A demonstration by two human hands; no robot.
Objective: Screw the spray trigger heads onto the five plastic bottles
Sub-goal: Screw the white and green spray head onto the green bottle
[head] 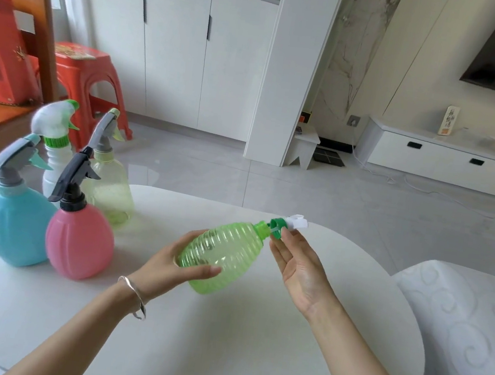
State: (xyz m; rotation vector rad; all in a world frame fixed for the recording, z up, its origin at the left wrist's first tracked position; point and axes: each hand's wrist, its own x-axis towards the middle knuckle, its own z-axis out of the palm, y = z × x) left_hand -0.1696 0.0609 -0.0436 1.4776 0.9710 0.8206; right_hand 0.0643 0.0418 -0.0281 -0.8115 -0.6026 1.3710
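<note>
Head view: smooth white rounded table (219, 341) carries four trigger-fitted bottles (78, 240) at its left edge. Above the table, the ribbed translucent green bottle (225, 253) lies tilted, with the left hand (166, 266) curled round its belly. The right hand (298, 266) pinches the green-collared white trigger head (287, 225) at the bottle's neck.
</note>
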